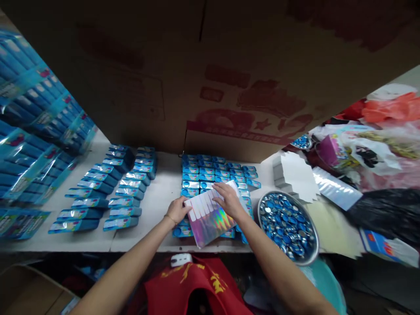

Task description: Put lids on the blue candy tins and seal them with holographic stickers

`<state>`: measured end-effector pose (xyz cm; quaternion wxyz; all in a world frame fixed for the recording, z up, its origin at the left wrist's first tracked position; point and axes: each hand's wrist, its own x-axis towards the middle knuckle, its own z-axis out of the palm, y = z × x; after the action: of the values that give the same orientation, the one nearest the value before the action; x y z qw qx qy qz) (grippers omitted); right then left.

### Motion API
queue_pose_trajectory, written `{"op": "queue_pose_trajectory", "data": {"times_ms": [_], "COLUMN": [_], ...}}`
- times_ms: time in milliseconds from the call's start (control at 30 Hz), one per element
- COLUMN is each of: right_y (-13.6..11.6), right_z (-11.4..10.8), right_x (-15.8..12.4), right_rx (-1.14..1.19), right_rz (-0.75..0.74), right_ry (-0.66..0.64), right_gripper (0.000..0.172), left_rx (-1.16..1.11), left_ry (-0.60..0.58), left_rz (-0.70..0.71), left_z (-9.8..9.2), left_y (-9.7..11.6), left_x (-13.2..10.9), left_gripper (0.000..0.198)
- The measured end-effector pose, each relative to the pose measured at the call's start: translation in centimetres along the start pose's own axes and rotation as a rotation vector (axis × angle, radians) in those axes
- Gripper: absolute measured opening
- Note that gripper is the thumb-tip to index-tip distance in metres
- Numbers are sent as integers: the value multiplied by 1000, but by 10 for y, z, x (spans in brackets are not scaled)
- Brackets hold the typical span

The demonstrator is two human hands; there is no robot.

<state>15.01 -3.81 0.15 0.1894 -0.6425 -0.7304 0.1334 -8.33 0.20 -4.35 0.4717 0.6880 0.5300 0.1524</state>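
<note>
A shiny holographic sheet (211,218) with white strips along its upper part lies tilted over a grid of small blue tins (210,173) on the white table. My left hand (178,210) grips the sheet's left edge, fingers curled. My right hand (228,199) rests on the sheet's upper right part, fingers pressed down on a white strip.
Rows of blue boxes (108,192) lie to the left, with stacked blue packs (36,127) beyond. A metal bowl (315,253) full of blue round caps sits at right, next to white cards (295,175) and bags. A big cardboard flap (210,74) hangs overhead.
</note>
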Motion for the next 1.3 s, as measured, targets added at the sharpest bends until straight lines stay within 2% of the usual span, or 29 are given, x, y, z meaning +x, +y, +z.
{"op": "queue_pose_trajectory", "data": {"times_ms": [100,200,267,333,433,500,533,600,667,733,833,933,1000,1133,1200,1300], "right_y": [30,74,94,101,96,90,88,86,87,88,88,85,83,80,79,79], "right_z": [0,-7,-10,-11,-10,-9,-9,-10,-13,-17,-26,-37,-47,-65,-72,-82], "right_x": [-8,-28,-42,-53,-64,-71,-73,-77,-78,-76,-72,-71,-72,-74,-75,-79], "right_rx": [-85,1,104,204,457,715,845,1054,1157,1175,1152,1101,1062,1103,1148,1141], "right_rz": [268,510,532,504,494,519,533,553,575,617,677,643,604,587,595,566], "right_ry": [129,83,55,123,217,244,253,246,234,265,352,427,461,521,546,509], "right_gripper": [52,47,40,35,31,29,29,28,29,30,38,45,44,46,50,50], "left_rx": [-235,-414,-435,-440,-447,-489,-540,-683,-791,-811,-707,-649,-662,-506,-348,-142], "left_ry": [65,132,218,332,525,601,591,494,390,361,415,444,383,287,302,346], "left_rz": [-58,-98,-115,-123,-138,-194,-220,-210,-116,-35,-15,-76,-77,65,111,145], "left_z": [15,26,32,36,45,53,56,62,65,64,61,58,57,55,54,50], "left_y": [-5,-3,2,8,12,13,15,22,34,49,68,79,84,93,98,109], "left_x": [4,4,3,-1,-17,-34,-43,-58,-68,-74,-76,-77,-79,-86,-89,-94], "left_gripper": [16,22,26,34,52,59,62,70,78,82,68,46,50,64,59,42]}}
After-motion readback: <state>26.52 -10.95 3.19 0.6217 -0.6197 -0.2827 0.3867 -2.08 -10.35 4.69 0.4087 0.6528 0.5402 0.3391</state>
